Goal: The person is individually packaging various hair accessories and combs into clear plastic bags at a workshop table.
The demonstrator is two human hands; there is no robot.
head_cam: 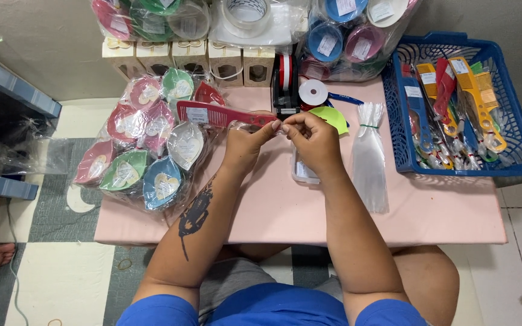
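Red comb (219,115) in its clear sleeve lies across the pink table (430,211), its right end pinched by the left hand (244,145). Right hand (314,140) meets it there, fingertips closed on the wrapper's end. Clear bags (370,157) lie just beside; blue basket (518,151) of combs sits far right.

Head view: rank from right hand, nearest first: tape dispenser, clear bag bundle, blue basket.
From the right hand:
1. Tape dispenser, just behind the hand, at the table's back.
2. Clear bag bundle, beside it to the right.
3. Blue basket, far right, holding packed combs.
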